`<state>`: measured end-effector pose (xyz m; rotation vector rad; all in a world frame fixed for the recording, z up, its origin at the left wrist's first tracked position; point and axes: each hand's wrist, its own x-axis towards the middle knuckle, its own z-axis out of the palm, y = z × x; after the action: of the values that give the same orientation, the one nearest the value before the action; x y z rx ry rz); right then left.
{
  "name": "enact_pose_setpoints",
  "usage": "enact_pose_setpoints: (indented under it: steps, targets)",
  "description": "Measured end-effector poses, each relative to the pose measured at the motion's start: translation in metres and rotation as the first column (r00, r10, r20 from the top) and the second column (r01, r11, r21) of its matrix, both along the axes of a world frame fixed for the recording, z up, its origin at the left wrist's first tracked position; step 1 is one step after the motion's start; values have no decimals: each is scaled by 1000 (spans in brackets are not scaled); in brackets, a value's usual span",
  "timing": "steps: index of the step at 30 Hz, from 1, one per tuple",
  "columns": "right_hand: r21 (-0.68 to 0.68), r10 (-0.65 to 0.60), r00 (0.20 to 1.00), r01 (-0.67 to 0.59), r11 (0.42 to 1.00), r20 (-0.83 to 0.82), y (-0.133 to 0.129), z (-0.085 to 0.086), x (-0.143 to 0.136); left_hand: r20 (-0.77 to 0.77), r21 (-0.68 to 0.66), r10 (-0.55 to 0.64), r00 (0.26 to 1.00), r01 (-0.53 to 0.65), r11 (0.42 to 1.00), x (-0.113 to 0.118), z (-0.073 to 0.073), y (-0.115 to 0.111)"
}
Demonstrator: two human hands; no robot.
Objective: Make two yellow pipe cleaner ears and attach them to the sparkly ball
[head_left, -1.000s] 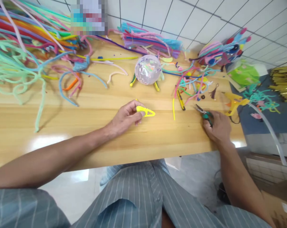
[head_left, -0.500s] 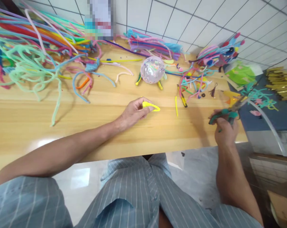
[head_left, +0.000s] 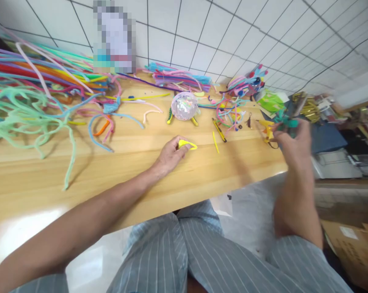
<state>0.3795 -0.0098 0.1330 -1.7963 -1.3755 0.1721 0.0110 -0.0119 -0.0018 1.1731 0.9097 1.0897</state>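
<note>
My left hand (head_left: 172, 154) rests on the wooden table, fingers pinched round a bent yellow pipe cleaner (head_left: 192, 145) that forms a narrow loop. Raised at the table's right end, my right hand (head_left: 295, 140) grips teal-handled scissors (head_left: 289, 123), blades pointing up and away; motion blurs them. Just left of that hand lies a yellow glue gun (head_left: 266, 129). A short straight yellow pipe cleaner piece (head_left: 216, 141) and a yellow-black utility knife (head_left: 219, 130) lie between my hands. Beyond my left hand sits a shiny clear ball (head_left: 184, 106) with yellow-and-green leg-like pieces under it.
Mint-green pipe cleaners (head_left: 31, 118) tangle at the left, before a long multicoloured heap. A pink-and-blue bundle (head_left: 180, 77) lies against the tiled wall (head_left: 196, 32). Offcuts (head_left: 231, 112) and a green packet (head_left: 271, 101) are at the back right. A cardboard box (head_left: 351, 248) stands lower right.
My right hand has lifted with the scissors and turned at the wrist, uncovering more of the glue gun. The view has shifted upward and right. My left hand keeps its pinch.
</note>
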Motion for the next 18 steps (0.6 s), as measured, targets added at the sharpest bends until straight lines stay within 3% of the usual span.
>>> enact_pose_setpoints:
  steps: [2, 4, 6, 8, 12, 15, 18]
  targets:
    - [-78, -224, 939, 251, 965, 260, -7, 15, 50, -31, -5, -5, 1000, 5, 1000, 0, -1, 0]
    - [-91, -397, 816, 473, 876, 420, -21, 24, 87, -49, -15, 4, 999, -5, 1000, 0, -1, 0]
    - [-139, -394, 808, 494, 858, 438, -36, 25, 100, -46, -28, 21, 999, -22, 999, 0, -1, -1]
    - [-206, -309, 870, 407, 890, 384, -47, 17, 90, -39, -27, 35, 999, -36, 999, 0, -1, -1]
    - [-320, -20, 973, 95, 943, 230, -45, -13, 33, -37, -19, 36, 999, -37, 999, -2, -1, -2]
    - [-346, 259, 965, -259, 902, -47, -35, -27, -8, -67, 27, 26, 997, -24, 999, -4, 2, -5]
    - [-314, 388, 888, -453, 834, -248, -34, -24, -27, -140, 155, -9, 990, 31, 987, -6, 10, -11]
